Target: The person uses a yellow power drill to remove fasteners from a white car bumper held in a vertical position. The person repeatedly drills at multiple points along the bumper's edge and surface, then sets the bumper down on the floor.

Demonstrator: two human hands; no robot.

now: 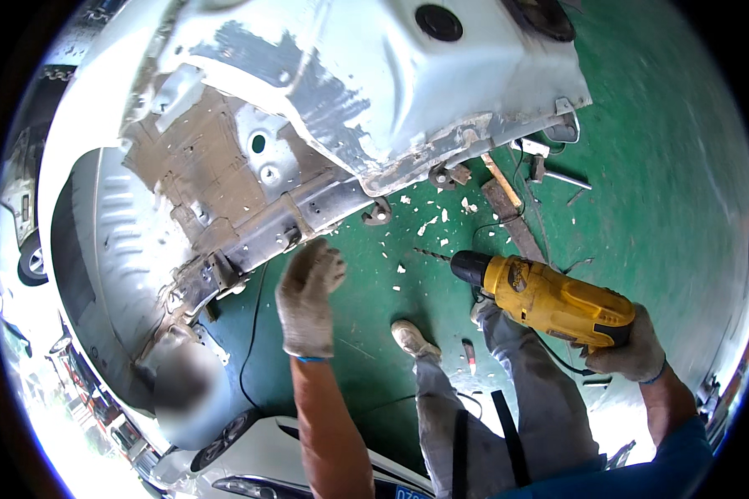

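At four o'clock, the right hand (627, 353) grips a yellow drill (558, 301); the left hand (310, 287) half-curls beneath the twelve-o'clock car body (449, 79), contents indiscernible.

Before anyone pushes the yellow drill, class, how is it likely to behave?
The yellow drill is probably stiff and fairly heavy, given its bulky shape. Its thin, protruding bit might snap if pushed sideways.

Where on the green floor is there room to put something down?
The widest bare patch is the green floor on the right, beyond the metal rod and above the yellow power drill. A smaller one lies between the left hand and left shoe. It's crowded by the car body's edge: wooden handle, white flakes.
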